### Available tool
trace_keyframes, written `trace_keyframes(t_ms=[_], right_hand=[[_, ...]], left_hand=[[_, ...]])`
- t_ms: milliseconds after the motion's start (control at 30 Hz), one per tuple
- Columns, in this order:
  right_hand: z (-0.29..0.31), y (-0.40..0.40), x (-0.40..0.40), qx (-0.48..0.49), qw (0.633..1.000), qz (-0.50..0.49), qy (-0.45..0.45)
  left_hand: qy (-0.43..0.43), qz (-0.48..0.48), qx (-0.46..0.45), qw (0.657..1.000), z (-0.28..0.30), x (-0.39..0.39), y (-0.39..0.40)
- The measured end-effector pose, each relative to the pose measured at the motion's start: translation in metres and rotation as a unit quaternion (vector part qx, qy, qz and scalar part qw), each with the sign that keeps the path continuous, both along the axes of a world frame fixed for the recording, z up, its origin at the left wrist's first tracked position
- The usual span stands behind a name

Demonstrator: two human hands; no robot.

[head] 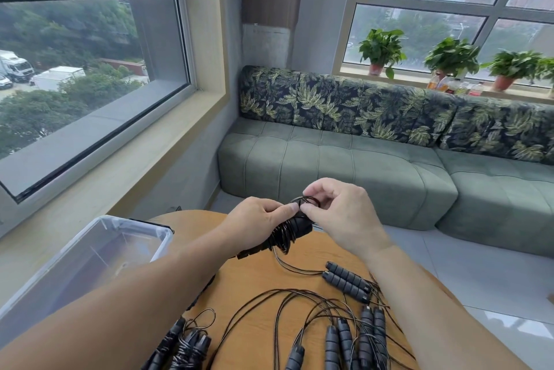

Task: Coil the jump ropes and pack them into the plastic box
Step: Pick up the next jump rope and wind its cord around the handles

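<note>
From the head camera I see both of my hands raised over the far edge of the round wooden table [269, 285], just below the middle of the frame. My left hand [257, 222] is curled round a coiled jump rope [292, 230], holding its black handles and the wrapped cord as one bundle, thumb laid along the top. My right hand [335, 210] pinches a small loop of the same cord [308, 201] between thumb and forefinger, right against the left thumb tip. A loose strand hangs from the bundle and runs down to the tabletop.

At the lower left of the frame the plastic box [90, 258] stands on the table, clear-walled and open at the top; my left forearm crosses in front of its near corner, and I cannot tell what lies inside it.

Along the bottom edge, left of centre, a few wrapped ropes [186, 348] lie together. To the lower right, loose jump ropes [344, 336] lie spread out, their thin cords looping over one another, and a pair of handles [347, 279] lies side by side nearer the middle.

Beyond the table, a green sofa [344, 165] with leaf-print back cushions fills the right middle, potted plants [449, 57] line the sill above it, and a large window [90, 69] takes the upper left.
</note>
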State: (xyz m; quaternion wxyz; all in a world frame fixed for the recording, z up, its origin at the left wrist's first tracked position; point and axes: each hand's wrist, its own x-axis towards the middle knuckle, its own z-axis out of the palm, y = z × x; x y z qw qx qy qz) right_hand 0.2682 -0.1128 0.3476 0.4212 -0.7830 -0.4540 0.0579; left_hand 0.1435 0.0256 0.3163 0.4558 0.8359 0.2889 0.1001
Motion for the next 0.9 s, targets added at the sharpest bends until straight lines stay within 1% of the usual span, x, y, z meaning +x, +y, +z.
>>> trace_keyframes(t_ms=[67, 133, 200, 233, 267, 300, 367, 400, 467, 533, 600, 700, 767, 800, 833, 900], right_hand=[[-0.007, 0.003, -0.002, 0.020, 0.988, -0.041, -0.151], [-0.014, 0.003, -0.001, 0.048, 0.956, -0.041, -0.285], [-0.018, 0.002, -0.001, 0.047, 0.933, -0.045, -0.354], [-0.020, 0.002, -0.002, 0.042, 0.931, -0.049, -0.358], [-0.021, 0.002, -0.004, 0.041, 0.939, -0.056, -0.338], [-0.018, 0.002, -0.007, 0.040, 0.956, -0.066, -0.284], [-0.011, 0.003, -0.009, 0.028, 0.990, -0.081, -0.111], [-0.008, 0.003, -0.008, 0.008, 0.997, -0.076, -0.026], [-0.004, 0.003, -0.002, -0.037, 0.995, -0.043, 0.084], [-0.003, 0.003, 0.000, -0.071, 0.988, -0.015, 0.139], [-0.004, 0.003, 0.002, -0.098, 0.986, -0.005, 0.134], [-0.008, 0.002, 0.003, -0.090, 0.993, 0.009, 0.075], [-0.012, 0.001, 0.002, -0.056, 0.998, 0.022, 0.002], [-0.015, 0.001, 0.002, -0.032, 0.997, 0.025, -0.064], [-0.019, 0.002, 0.003, -0.008, 0.989, 0.028, -0.147], [-0.028, 0.004, 0.004, 0.022, 0.950, 0.023, -0.310]], left_hand=[[0.000, 0.016, 0.011, 1.000, -0.001, 0.002, 0.000], [0.009, 0.025, 0.032, 0.999, -0.001, 0.003, 0.001], [0.016, 0.031, 0.041, 0.999, -0.002, 0.004, -0.001], [0.017, 0.035, 0.041, 0.998, -0.003, 0.005, -0.002], [0.018, 0.037, 0.044, 0.998, -0.004, 0.005, -0.003], [0.019, 0.041, 0.047, 0.998, -0.004, 0.005, -0.004], [0.023, 0.052, 0.054, 0.997, -0.004, 0.005, -0.005], [0.026, 0.055, 0.059, 0.996, -0.004, 0.004, -0.005], [0.032, 0.054, 0.071, 0.996, -0.005, 0.003, -0.004], [0.039, 0.049, 0.078, 0.995, -0.007, 0.002, -0.006], [0.038, 0.041, 0.078, 0.995, -0.009, 0.002, -0.008], [0.029, 0.047, 0.075, 0.996, -0.009, 0.002, -0.009], [0.028, 0.054, 0.079, 0.995, -0.008, 0.002, -0.007], [0.030, 0.058, 0.083, 0.994, -0.008, 0.002, -0.006], [0.030, 0.062, 0.086, 0.994, -0.008, 0.002, -0.005], [0.029, 0.071, 0.085, 0.993, -0.008, 0.003, -0.003]])
